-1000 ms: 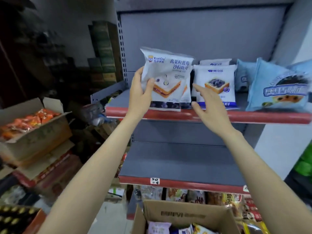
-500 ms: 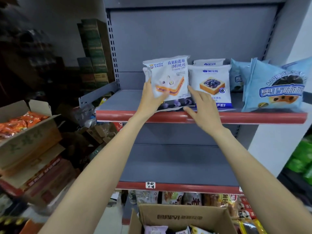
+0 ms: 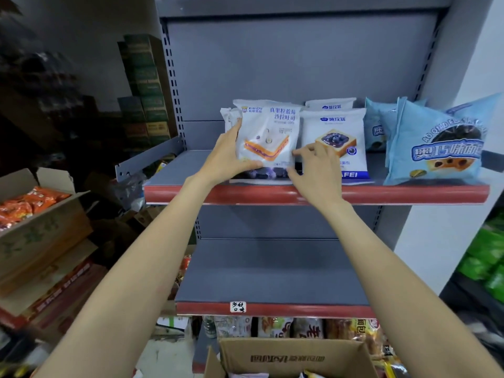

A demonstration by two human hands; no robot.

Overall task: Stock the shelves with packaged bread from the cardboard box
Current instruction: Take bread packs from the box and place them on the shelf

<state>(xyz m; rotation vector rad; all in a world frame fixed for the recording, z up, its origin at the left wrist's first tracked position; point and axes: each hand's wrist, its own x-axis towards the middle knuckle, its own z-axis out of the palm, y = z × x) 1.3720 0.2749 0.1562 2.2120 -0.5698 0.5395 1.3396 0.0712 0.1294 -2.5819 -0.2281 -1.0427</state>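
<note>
A white bread pack with a sandwich picture [image 3: 268, 132] stands upright on the upper shelf [image 3: 316, 194]. My left hand [image 3: 227, 156] grips its left edge and lower corner. My right hand [image 3: 316, 170] touches its lower right corner with curled fingertips. Another white pack peeks out behind it on the left. To its right stand white blueberry-toast packs [image 3: 334, 143] and light blue packs [image 3: 433, 145]. The cardboard box [image 3: 289, 357] sits open at the bottom, with a few packs showing inside.
The middle shelf [image 3: 270, 271] is bare grey with a small label on its red edge. Snack packs fill the shelf below. An open box of orange packets [image 3: 30, 203] stands at the left on stacked cartons. Green bags [image 3: 488, 257] hang at the right.
The white sandwich pack came down from mid-air and now stands on the upper shelf. My right hand moved from the blueberry-toast pack to the sandwich pack's corner.
</note>
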